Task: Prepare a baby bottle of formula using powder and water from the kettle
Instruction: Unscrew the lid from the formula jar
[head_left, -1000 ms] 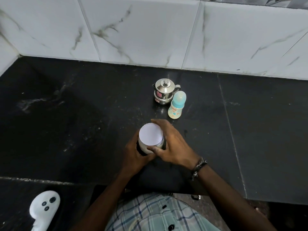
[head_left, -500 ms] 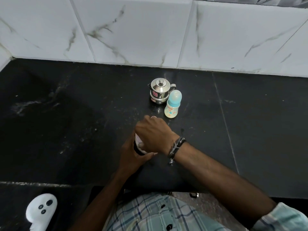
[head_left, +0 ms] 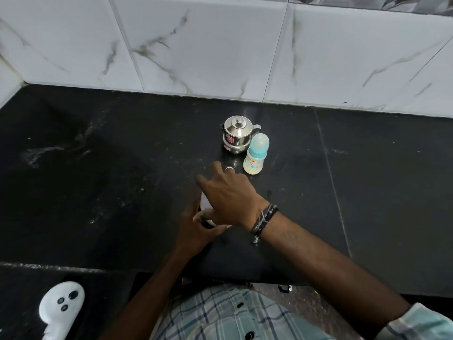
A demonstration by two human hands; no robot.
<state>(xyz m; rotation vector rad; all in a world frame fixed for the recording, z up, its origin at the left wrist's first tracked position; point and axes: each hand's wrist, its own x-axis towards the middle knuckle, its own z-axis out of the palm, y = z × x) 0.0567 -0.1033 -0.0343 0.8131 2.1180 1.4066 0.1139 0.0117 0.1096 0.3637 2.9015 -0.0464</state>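
A powder jar (head_left: 205, 204) with a white lid stands on the black counter (head_left: 110, 180), almost fully hidden by both hands. My left hand (head_left: 193, 233) grips the jar's side from the left. My right hand (head_left: 230, 196) lies over the lid with its fingers stretched forward and its thumb by the jar's side. Behind the hands stands a small steel kettle (head_left: 236, 134) with its lid on. To its right, close beside it, is a baby bottle (head_left: 256, 155) with a blue cap.
A white marble-tiled wall (head_left: 220, 50) runs along the back of the counter. A white device with dark buttons (head_left: 61, 305) lies at the lower left, below the counter's front edge. Bare black counter spreads to the left and right of the hands.
My right hand turned over the lid, covering it from above, and its fingers have now straightened forward. My left hand kept its grip on the jar.
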